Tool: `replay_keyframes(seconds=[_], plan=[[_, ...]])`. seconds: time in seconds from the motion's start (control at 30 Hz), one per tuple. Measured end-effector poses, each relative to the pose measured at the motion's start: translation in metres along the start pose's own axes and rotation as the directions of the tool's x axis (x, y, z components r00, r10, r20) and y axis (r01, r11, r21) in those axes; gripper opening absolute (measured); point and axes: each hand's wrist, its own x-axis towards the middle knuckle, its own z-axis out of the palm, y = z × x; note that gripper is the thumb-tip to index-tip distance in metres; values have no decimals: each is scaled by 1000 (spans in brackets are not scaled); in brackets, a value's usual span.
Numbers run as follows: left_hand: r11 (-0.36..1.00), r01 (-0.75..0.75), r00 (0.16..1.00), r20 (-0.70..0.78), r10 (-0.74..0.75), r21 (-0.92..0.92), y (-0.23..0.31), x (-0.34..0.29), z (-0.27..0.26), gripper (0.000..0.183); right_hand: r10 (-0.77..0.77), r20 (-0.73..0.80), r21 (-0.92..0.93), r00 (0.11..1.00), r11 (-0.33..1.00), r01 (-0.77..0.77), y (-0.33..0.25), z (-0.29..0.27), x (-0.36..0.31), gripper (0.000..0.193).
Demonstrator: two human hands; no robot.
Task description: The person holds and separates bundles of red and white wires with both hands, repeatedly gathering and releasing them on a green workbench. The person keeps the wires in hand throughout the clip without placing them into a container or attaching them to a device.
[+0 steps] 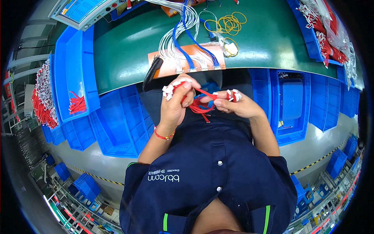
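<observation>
A bundle of red cables point(200, 108) with white connector ends is held between my two hands, in front of my body near the table's edge. My left hand point(180, 99) is closed around one part, and white connectors point(167, 92) stick out past its fingers. My right hand point(238, 106) pinches the other part between thumb and fingers, with more white connectors point(235, 94) showing above it. Red strands stretch across the gap between the hands, and some loops hang below. Just beyond the hands lies an orange board point(156, 58) with white wires and blue cables attached.
Yellow rubber bands point(230, 25) lie on the green table point(128, 50). An instrument with a screen point(83, 11) stands at the far left. A blue tray point(74, 50) at the left holds red cables. Blue bins point(290, 105) sit below the edge; more cables point(325, 39) fill the right tray.
</observation>
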Motion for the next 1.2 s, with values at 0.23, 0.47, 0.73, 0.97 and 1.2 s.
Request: replay_keyframes(seconds=[0.23, 0.47, 0.73, 0.97, 1.2], plan=[[998, -62, 980, -191, 61, 2, 3, -4, -19, 26, -25, -280, -115, 960, 993, -8, -1, -38, -24, 30], [997, 23, 962, -271, -2, 73, -14, 1, -16, 25, -340, -399, 167, 852, 886, 432, 15, -44, -20, 26], [993, -12, 946, -320, 49, 118, -15, 6, -11, 24, -228, -313, 167, 922, 942, 290, 4, -16, -2, 26], [989, -109, 911, -387, 141, 104, -27, 9, -4, 25, -275, -513, -103, 813, 960, 260, -1, 3, 23, 20], [992, 63, 979, -199, -41, 109, -4, 9, -20, 28, -341, -556, -197, 758, 940, 279, 2, 1, 30, 23]])
